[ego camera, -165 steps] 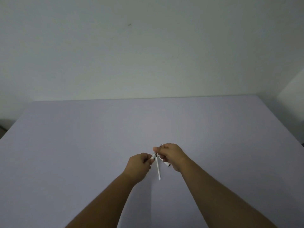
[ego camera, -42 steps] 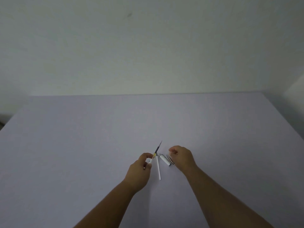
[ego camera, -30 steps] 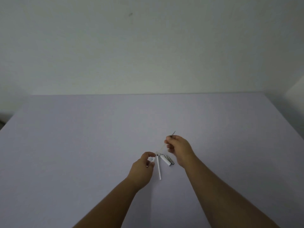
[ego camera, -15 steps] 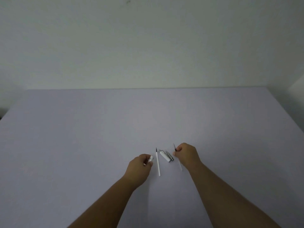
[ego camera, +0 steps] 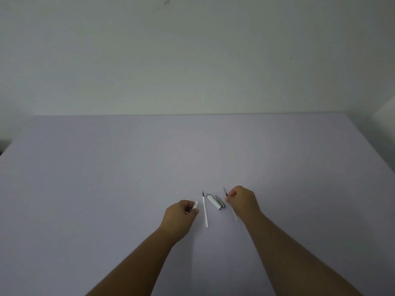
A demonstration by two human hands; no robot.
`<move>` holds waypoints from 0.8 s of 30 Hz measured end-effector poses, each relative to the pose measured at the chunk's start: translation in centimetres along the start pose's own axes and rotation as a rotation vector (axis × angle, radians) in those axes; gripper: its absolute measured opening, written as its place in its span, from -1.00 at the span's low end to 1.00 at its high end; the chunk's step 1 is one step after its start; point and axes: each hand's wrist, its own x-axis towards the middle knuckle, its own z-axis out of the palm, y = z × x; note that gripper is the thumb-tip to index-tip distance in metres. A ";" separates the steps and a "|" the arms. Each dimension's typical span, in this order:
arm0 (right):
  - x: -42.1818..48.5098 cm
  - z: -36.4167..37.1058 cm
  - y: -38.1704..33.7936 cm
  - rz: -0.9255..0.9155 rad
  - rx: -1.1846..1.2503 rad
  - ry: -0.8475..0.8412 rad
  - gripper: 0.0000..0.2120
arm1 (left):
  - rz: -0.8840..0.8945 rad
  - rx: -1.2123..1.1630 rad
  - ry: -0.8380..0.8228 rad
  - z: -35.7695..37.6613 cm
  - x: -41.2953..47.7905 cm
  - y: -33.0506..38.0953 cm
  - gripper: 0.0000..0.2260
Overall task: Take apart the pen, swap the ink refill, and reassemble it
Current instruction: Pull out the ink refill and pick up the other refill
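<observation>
My left hand (ego camera: 180,214) is closed around a white pen barrel (ego camera: 195,204), whose end pokes out between thumb and finger. A white ink refill (ego camera: 205,210) lies on the table just right of that hand, tip pointing away from me. Beside it rests a white pen cap (ego camera: 213,201) with a silver clip (ego camera: 220,201). My right hand (ego camera: 242,199) pinches a second thin refill (ego camera: 225,192) near its dark tip; its tail runs under the hand down onto the table.
The pale lilac table (ego camera: 106,189) spreads wide around the parts. A plain wall rises behind its far edge. At the far right a light-coloured corner (ego camera: 384,112) shows beside the table.
My right hand drew a refill out of the barrel held by my left hand, carried it right and lowered it beside the cap. The left hand stayed put with the barrel.
</observation>
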 end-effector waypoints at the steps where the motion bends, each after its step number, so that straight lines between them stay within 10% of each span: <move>1: 0.0 0.0 0.0 -0.001 -0.004 0.001 -0.86 | 0.002 -0.002 0.005 0.0 0.0 0.0 -0.83; 24: -4.6 4.6 -3.6 -0.254 -0.358 -0.107 -0.69 | -0.048 0.059 0.123 -1.4 -0.4 -1.1 -0.81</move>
